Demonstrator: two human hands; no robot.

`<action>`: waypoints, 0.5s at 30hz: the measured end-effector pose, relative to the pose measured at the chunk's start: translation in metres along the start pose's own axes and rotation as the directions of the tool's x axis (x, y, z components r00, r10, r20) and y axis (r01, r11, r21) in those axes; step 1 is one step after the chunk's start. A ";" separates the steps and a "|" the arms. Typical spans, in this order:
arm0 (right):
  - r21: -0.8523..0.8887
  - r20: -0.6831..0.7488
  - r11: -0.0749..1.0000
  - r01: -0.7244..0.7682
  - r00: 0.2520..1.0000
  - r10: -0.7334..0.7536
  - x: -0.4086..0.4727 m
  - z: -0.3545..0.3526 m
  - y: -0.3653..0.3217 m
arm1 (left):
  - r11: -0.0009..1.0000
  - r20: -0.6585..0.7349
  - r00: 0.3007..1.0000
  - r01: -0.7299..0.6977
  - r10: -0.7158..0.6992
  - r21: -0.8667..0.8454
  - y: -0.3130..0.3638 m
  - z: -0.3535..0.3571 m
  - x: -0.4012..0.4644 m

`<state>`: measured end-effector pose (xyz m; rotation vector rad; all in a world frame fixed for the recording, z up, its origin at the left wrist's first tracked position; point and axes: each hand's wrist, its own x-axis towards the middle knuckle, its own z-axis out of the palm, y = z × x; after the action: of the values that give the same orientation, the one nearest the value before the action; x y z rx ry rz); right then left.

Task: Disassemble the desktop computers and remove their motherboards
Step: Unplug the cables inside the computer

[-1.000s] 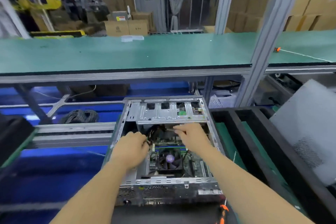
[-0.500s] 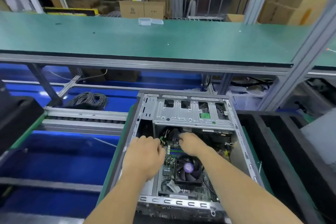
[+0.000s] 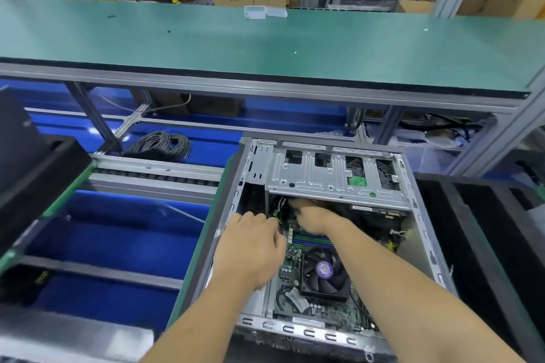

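An open grey desktop case (image 3: 422, 224) lies on its side in front of me, with a metal drive cage (image 3: 324, 177) across its far end. Inside sits the green motherboard (image 3: 288, 263), carrying a black CPU fan (image 3: 324, 272) and memory sticks (image 3: 312, 240). My left hand (image 3: 250, 247) has curled fingers pinching the black cables (image 3: 278, 207) beside a small green connector. My right hand (image 3: 314, 218) reaches under the cage edge and grips the same cable bundle. Both sets of fingertips are partly hidden and blurred.
A long green bench shelf (image 3: 265, 38) runs above and beyond the case, with a clear plastic box (image 3: 265, 12) on it. Black foam trays (image 3: 486, 244) stand to the right. On the left are a black block (image 3: 29, 162), a roller rail (image 3: 153, 178) and a grey cable coil (image 3: 165, 141).
My view has dropped closer to the case. Both hands have drawn together at the cables under the left part of the drive cage; the right hand has moved left toward the left hand.
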<state>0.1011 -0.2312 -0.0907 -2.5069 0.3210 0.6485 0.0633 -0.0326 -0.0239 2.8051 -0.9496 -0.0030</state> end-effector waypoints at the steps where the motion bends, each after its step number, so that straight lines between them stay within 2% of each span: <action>1: -0.014 0.001 1.000 -0.001 1.000 0.001 0.002 0.001 0.000 | 1.000 -0.001 1.000 0.000 0.000 0.003 0.000 0.001 0.000; 6: -0.079 -0.021 0.996 -0.048 0.999 0.046 0.004 0.000 -0.007 | 1.000 -0.018 1.000 0.006 -0.006 -0.004 -0.002 0.003 0.000; 9: -0.013 -0.082 0.999 -0.046 0.996 0.045 0.004 0.003 -0.007 | 1.000 -0.022 1.000 0.005 -0.005 0.010 -0.002 0.004 0.000; 12: 0.037 -0.058 0.999 -0.034 0.998 0.036 0.004 0.001 -0.011 | 1.000 -0.020 1.000 0.005 -0.004 0.016 -0.003 0.004 0.000; 15: 0.000 -0.002 0.999 -0.033 0.999 0.033 0.001 -0.003 -0.012 | 1.000 -0.017 1.000 0.003 -0.002 0.022 -0.003 0.004 0.000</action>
<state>0.1067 -0.2231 -0.0841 -2.5070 0.3640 0.6584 0.0652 -0.0313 -0.0281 2.8216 -0.9479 0.0304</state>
